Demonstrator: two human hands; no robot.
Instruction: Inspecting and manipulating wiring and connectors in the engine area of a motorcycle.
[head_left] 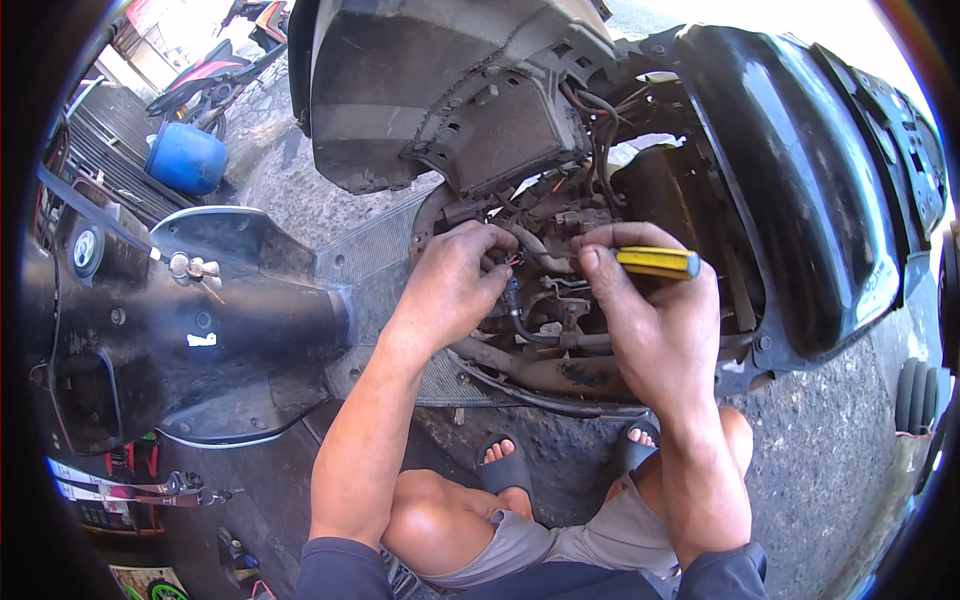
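My left hand (452,285) is closed in a pinch over the open middle of a scooter. At its fingertips is a small dark wire connector (516,259) with thin red wires, partly hidden by the fingers. Just below hangs a blue-sleeved cable end (513,296). Across from it, my right hand (655,325) is wrapped round a screwdriver (657,262) with a yellow and black handle. The handle's end points right; the shaft is not visible. Hoses and metal engine parts (572,310) lie between the two hands.
A raised dark underseat compartment (450,110) stands above the engine bay. The glossy black rear body panel (800,190) is to the right, the front leg shield (220,325) to the left. A blue drum (188,158) and another motorcycle (215,80) are at far left.
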